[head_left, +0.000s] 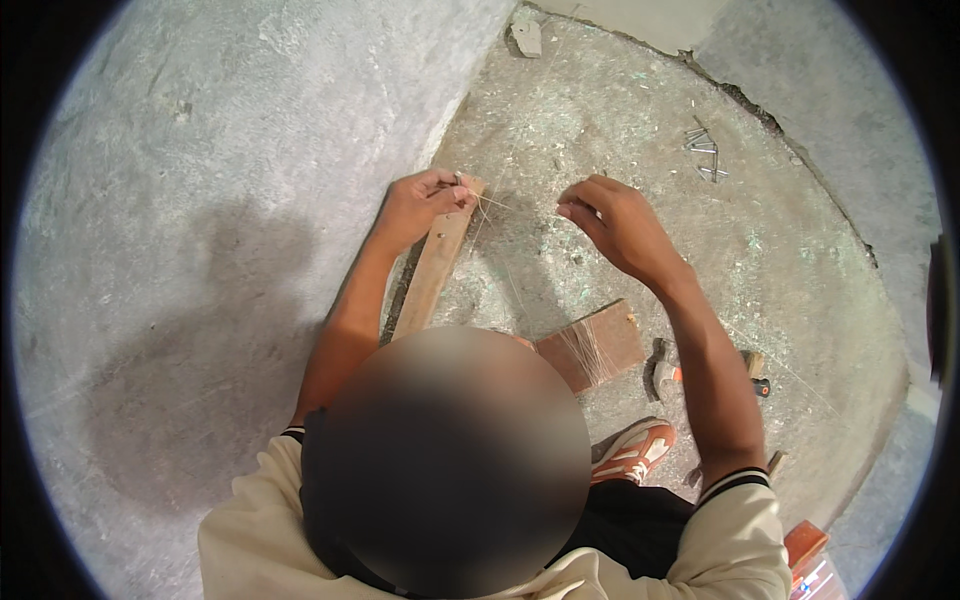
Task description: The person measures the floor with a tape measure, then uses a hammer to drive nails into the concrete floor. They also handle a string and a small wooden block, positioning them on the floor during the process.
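My left hand [415, 212] is closed in a pinch on a thin pale string [488, 203] at the far end of a narrow wooden board [437, 270]. Loose ends of the string stick out to the right of those fingertips. The board lies along the foot of the grey wall. Over the floor to the right, my right hand [622, 228] has its fingers curled together; whatever they may hold is too small to make out. Nearer to me lies a reddish-brown brick [625, 340] with string wound round it. A faint strand runs down from my left hand towards the brick.
A hammer [664, 372] rests right of the wound brick, partly under my right forearm. Several nails [706, 152] lie at the far right. A stone chunk [525, 38] sits at the back. My orange-and-white shoe [640, 450] is nearby; a red block [804, 544] is at lower right.
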Demonstrator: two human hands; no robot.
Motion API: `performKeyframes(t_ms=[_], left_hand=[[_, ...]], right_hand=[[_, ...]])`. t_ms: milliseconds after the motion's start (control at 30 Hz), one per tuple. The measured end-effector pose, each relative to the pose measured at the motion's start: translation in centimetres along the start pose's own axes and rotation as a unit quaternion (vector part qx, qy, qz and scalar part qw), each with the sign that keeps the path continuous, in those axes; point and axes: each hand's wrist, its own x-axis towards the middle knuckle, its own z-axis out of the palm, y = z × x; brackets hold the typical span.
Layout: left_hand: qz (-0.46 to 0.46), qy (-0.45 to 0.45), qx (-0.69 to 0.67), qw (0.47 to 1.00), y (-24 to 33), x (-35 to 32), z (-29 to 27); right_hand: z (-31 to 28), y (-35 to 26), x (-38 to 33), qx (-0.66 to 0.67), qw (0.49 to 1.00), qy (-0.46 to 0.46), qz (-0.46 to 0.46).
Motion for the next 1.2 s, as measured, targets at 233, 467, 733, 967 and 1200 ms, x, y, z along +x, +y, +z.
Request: performKeyframes(t_ms=[233, 467, 733, 967, 1200], left_hand=[[0.067, 0.127, 0.181, 0.973, -3.0, -0.1, -1.0], [0.091, 0.161, 0.194, 0.963, -2.9, 0.2, 0.9], [0.071, 0.188, 0.195, 0.96, -2.9, -1.0, -0.7], [0.063, 0.184, 0.222, 0.956, -4.6, 0.8, -0.1], [0.113, 0.193, 0.271, 0.936, -3.3, 1.0, 1.3]], right_hand=[[-5.2, -0.6, -12.8, -0.003, 0.927, -0.37, 0.067], [-7.9, 9.3, -41.5, -0.108, 0.895, -0.157, 0.403], [0.6, 11.0, -49.6, -0.06, 0.786, 0.065, 0.612], [-0.1, 13.8, -50.3, -0.231, 0.828, 0.074, 0.506], [-3.5, 8.7, -39.4, -0.385, 0.866, -0.051, 0.314]])
